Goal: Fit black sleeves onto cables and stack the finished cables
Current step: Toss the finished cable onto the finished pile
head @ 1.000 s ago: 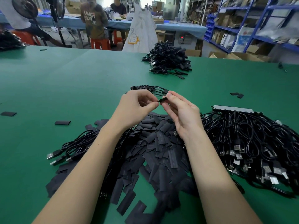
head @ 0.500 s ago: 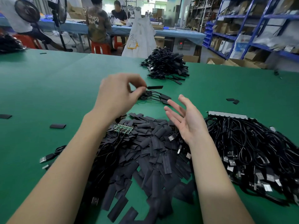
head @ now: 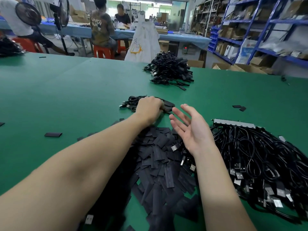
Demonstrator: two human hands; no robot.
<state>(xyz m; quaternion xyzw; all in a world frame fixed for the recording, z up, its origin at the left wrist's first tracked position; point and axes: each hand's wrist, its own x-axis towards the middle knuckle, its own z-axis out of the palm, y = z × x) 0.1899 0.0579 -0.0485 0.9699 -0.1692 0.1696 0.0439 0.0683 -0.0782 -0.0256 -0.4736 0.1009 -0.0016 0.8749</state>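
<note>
2 hands: left hand [head: 149, 108] grips the small cable stack [head: 133, 102]; right hand [head: 191, 129] spread wide, holding nothing.

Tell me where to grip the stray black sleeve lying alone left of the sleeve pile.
Pinch the stray sleeve across its two long edges near the middle, coming straight down from above. It lies flat on the green table, nothing touching it, so no end sticks up to grab.

Green-covered table [head: 66, 90]: heap of flat black sleeves [head: 160, 164] at near edge; black USB cable bundle [head: 266, 160] right; small finished-cable stack [head: 133, 102] behind; larger black cable pile [head: 168, 70] at far edge.
</note>
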